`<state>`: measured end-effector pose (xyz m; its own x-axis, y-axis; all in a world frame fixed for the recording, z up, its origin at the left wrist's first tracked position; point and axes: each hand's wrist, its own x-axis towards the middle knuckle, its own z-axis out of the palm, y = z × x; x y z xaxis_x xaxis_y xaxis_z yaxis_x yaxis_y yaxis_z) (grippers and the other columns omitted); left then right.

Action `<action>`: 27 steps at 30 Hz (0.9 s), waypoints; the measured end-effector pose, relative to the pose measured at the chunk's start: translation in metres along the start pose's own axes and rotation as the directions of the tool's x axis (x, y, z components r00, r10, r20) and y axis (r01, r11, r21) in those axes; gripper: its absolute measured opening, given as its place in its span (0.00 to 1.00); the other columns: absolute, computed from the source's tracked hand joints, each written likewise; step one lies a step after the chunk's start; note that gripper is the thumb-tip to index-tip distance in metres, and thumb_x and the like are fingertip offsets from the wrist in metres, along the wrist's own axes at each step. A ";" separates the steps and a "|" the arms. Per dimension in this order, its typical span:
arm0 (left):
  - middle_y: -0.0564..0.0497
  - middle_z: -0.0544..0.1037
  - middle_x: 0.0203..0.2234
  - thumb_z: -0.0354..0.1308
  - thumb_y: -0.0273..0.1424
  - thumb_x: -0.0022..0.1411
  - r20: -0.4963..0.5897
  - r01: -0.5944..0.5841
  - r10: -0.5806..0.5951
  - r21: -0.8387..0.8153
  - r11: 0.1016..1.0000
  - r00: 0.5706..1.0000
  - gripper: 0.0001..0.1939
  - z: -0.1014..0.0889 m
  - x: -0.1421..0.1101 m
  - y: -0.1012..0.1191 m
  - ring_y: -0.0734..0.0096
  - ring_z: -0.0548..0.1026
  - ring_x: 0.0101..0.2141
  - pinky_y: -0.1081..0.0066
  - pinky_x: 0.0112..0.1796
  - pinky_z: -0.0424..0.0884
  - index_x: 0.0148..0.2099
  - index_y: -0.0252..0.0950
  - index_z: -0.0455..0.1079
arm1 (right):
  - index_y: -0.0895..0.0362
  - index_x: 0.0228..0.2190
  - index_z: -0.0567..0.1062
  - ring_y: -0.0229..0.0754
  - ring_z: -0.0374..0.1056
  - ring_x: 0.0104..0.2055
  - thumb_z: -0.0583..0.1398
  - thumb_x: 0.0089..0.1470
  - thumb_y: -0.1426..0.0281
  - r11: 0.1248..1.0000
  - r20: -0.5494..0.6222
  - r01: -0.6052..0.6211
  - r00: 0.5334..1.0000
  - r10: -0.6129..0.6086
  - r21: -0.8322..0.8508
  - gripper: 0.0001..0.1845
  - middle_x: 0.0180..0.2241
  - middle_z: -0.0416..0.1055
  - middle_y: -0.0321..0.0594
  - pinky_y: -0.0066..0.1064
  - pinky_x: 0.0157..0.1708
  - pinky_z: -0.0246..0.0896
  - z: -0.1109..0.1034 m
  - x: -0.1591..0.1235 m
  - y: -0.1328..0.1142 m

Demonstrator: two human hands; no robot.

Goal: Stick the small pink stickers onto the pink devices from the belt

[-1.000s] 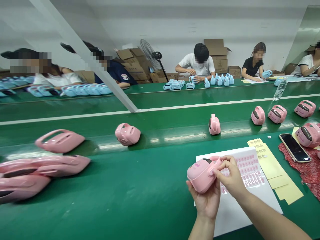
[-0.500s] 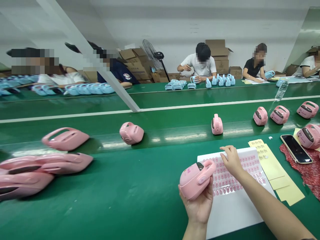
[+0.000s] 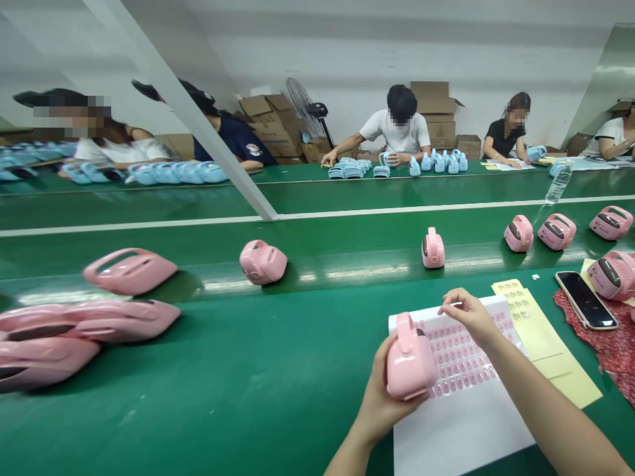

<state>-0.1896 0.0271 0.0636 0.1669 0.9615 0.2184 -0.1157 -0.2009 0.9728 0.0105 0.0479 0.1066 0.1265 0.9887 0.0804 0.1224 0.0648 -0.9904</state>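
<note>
My left hand (image 3: 378, 400) is wrapped round a pink plastic casing with a carry handle (image 3: 411, 367), held tilted above the left part of a sticker sheet (image 3: 459, 428). Rows of small pink oval stickers (image 3: 459, 360) cover the sheet's upper half; its lower half is plain white. Over the sheet's top edge, my right hand (image 3: 466, 316) has thumb and forefinger pinched together. Whatever is between those fingertips is too small to make out. The casing's rounded side and handle face me, and its dark window is mostly turned away.
Yellow sticker sheets (image 3: 546, 344), a phone (image 3: 588, 301) and red wrap (image 3: 618, 330) lie at right. More pink casings (image 3: 262, 262) stand along the green bench, with several bunched at left (image 3: 84, 324). A water bottle (image 3: 559, 184) stands farther back. Co-workers (image 3: 397, 125) sit opposite with blue casings.
My left hand has turned the pink casing, so its handle now points up and its side faces me. My right fingers have closed into a pinch and shifted slightly right.
</note>
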 end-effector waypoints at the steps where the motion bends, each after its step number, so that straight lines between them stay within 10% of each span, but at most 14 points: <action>1: 0.47 0.70 0.49 0.71 0.26 0.29 0.078 -0.059 0.054 0.064 0.996 0.995 0.43 -0.001 0.002 0.000 0.47 0.69 0.47 0.50 0.47 0.64 0.52 0.47 0.65 | 0.55 0.23 0.70 0.42 0.64 0.39 0.60 0.45 0.63 0.999 0.049 -0.007 0.999 0.005 0.043 0.08 0.33 0.64 0.38 0.34 0.37 0.59 -0.003 -0.005 -0.011; 6: 0.43 0.69 0.50 0.69 0.24 0.33 0.350 -0.287 0.226 0.131 0.949 0.909 0.42 -0.001 0.011 -0.002 0.44 0.65 0.51 0.47 0.48 0.61 0.54 0.49 0.64 | 0.55 0.22 0.72 0.40 0.62 0.38 0.63 0.42 0.65 0.999 0.195 0.019 0.981 -0.010 -0.044 0.07 0.32 0.62 0.36 0.35 0.39 0.57 0.001 -0.029 -0.044; 14: 0.41 0.67 0.52 0.69 0.25 0.36 0.413 -0.407 0.309 0.173 0.897 0.856 0.45 0.002 0.010 -0.007 0.42 0.65 0.51 0.48 0.46 0.63 0.58 0.51 0.58 | 0.55 0.21 0.73 0.40 0.61 0.39 0.63 0.42 0.71 0.991 0.216 0.017 0.976 0.013 -0.133 0.02 0.33 0.59 0.36 0.37 0.43 0.58 0.004 -0.042 -0.046; 27: 0.42 0.70 0.50 0.69 0.24 0.32 0.341 -0.283 0.222 0.141 0.949 0.913 0.39 0.004 0.009 -0.002 0.43 0.67 0.50 0.47 0.47 0.62 0.51 0.48 0.67 | 0.53 0.23 0.72 0.43 0.61 0.40 0.61 0.43 0.77 0.906 0.188 0.231 0.967 -0.173 -0.355 0.07 0.33 0.62 0.37 0.38 0.41 0.61 0.004 -0.050 -0.053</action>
<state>-0.1841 0.0352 0.0642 0.4606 0.7697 0.4420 -0.0192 -0.4892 0.8720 -0.0060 -0.0040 0.1543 -0.0843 0.9700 0.2280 0.4894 0.2397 -0.8385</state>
